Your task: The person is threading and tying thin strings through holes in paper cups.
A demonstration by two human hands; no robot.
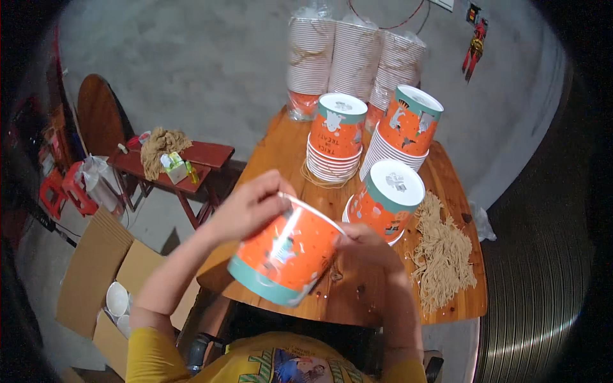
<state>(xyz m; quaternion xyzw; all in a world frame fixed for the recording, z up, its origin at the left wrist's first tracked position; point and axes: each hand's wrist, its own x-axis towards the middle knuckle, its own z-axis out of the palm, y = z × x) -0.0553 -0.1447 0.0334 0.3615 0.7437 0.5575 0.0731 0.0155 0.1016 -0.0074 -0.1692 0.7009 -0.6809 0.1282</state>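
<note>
I hold an orange paper bucket (pixel 281 246) with a teal base band and white rim, tilted, over the table's near edge. My left hand (pixel 258 201) is closed over its rim at the upper left. At the opposite side of the rim, my right hand (pixel 364 246) grips it, its fingers partly hidden. Just beyond my right hand, a matching bucket (pixel 383 204) stands upside down on the table. Farther back are two upside-down bucket stacks, a left stack (pixel 335 131) and a right stack (pixel 405 127). A heap of beige cords (pixel 444 255) lies to the right.
Tall plastic-wrapped bucket stacks (pixel 351 54) stand at the back of the wooden table (pixel 268 150). An open cardboard box (pixel 96 265) with white buckets inside sits at lower left. Beyond it, a low red bench (pixel 204 153) holds more cords and a tissue pack.
</note>
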